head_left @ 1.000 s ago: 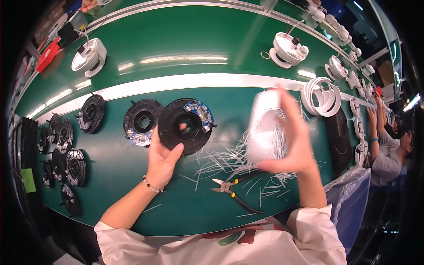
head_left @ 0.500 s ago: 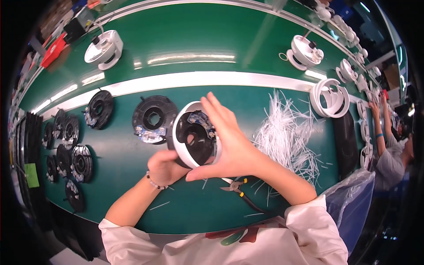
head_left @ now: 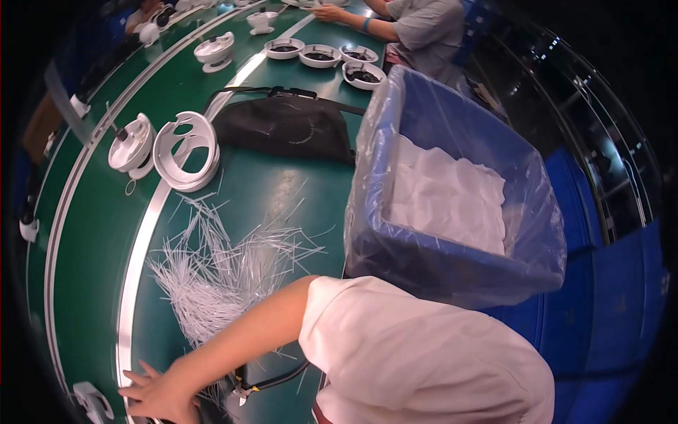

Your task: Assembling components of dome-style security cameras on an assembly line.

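Note:
At the lower left, my right hand reaches over the work surface with its fingers spread. I see nothing held in it, though its underside and the space below are cut off by the frame edge. Close to its wrist lie diagonal cutters with black and yellow handles. Just beyond my forearm is a loose heap of thin white plastic strips. My left hand is out of view, and so is the round white housing with its black insert.
A lined blue bin holding white sheets stands at the right. Further off are a black bag, a white ring-shaped frame, a white unit on a stand and several white bowls. Another person works at the far end.
My view has swung far to the right, bringing in the bin. Both hands were around the white housing; now only my right hand shows, fingers spread, and the housing is out of sight.

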`<state>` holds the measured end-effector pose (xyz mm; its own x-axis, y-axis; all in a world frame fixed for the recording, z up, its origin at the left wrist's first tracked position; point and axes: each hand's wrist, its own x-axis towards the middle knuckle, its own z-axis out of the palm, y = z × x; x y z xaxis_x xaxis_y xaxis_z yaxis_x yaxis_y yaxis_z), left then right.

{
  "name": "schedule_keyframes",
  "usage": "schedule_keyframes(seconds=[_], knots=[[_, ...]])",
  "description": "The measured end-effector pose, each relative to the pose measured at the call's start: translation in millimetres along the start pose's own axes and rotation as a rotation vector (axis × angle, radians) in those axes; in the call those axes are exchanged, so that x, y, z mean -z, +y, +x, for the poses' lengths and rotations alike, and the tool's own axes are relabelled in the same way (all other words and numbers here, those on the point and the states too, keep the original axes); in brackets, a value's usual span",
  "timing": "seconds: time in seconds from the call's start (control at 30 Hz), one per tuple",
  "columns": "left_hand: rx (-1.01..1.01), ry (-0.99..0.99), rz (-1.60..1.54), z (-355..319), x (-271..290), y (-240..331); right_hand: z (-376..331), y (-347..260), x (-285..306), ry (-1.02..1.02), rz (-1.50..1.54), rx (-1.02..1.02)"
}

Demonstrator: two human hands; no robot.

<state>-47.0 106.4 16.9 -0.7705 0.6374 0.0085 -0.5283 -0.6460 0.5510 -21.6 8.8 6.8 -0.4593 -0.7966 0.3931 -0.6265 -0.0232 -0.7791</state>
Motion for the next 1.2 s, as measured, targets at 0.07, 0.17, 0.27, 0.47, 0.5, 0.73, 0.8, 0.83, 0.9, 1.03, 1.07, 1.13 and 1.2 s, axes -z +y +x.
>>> schedule_keyframes(seconds=[0.07,0.17,0.27,0.47,0.5,0.73,0.8,0.83,0.9,1.03,1.07,1.13,1.2], knots=[[-0.099,0.116,0.039,-16.0,5.2,9.8,-10.0,-7.3,23.7,0.067,-0.101,0.171],[-0.291,0.342,0.041,-52.0,25.4,11.1,-77.6,2.0,82.9,0.379,-0.204,0.279],[-0.512,0.381,0.063,-111.5,42.9,48.2,-85.3,-19.0,113.1,0.344,-0.264,0.178],[-0.453,0.259,-0.067,-110.1,26.2,64.4,-76.7,-24.5,124.8,0.22,-0.247,0.123],[-0.451,0.296,-0.063,-108.1,27.0,62.3,-78.7,-23.4,126.4,0.216,-0.23,0.118],[-0.392,0.347,-0.108,-94.4,27.2,53.7,-85.2,-15.8,110.4,0.265,-0.429,0.007],[-0.368,0.326,-0.121,-92.5,30.9,53.4,-85.9,-12.3,110.8,0.28,-0.439,-0.016],[-0.345,0.3,-0.128,-91.2,32.6,54.3,-85.0,-11.9,111.3,0.28,-0.439,-0.017],[-0.337,0.227,-0.125,-89.1,35.8,56.1,-83.1,-12.2,112.1,0.296,-0.479,-0.067],[-0.361,0.216,-0.076,-89.4,32.2,59.2,-78.1,-6.1,108.7,0.372,-0.498,-0.045],[-0.391,0.253,-0.028,-91.8,34.3,59.1,-75.9,-6.8,106.5,0.369,-0.483,-0.071],[-0.469,0.234,-0.001,-99.4,39.7,56.4,-71.3,-7.2,98.4,0.371,-0.459,-0.093],[-0.516,0.235,0.061,-102.1,44.3,50.2,-73.4,-9.0,94.7,0.398,-0.495,-0.098]])
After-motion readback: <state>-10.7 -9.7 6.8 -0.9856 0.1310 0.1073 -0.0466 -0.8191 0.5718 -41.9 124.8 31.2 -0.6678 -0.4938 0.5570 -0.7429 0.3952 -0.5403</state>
